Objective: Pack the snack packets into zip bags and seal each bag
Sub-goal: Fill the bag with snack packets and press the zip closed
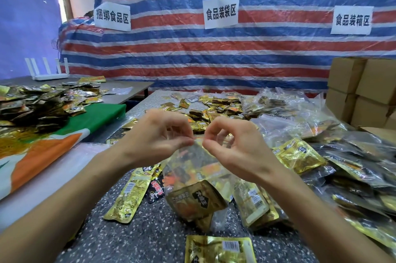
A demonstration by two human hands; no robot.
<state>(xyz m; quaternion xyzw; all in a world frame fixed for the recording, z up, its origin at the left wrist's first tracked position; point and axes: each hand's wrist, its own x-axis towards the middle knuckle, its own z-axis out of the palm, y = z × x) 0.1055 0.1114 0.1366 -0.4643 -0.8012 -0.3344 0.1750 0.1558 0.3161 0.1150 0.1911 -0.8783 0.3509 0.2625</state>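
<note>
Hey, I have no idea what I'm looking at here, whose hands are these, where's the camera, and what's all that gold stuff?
There is no machine here. One camera sits on a person's head, looking down at their bare hands. The left hand and right hand pinch the top edge of a clear zip bag with snack packets inside. Loose gold snack packets lie on the speckled table. Filled bags pile up on the right, beside cardboard boxes.

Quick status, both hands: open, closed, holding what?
Left hand: grip closed, pinching the top edge of the zip bag.
Right hand: grip closed, pinching the same top edge.
</note>
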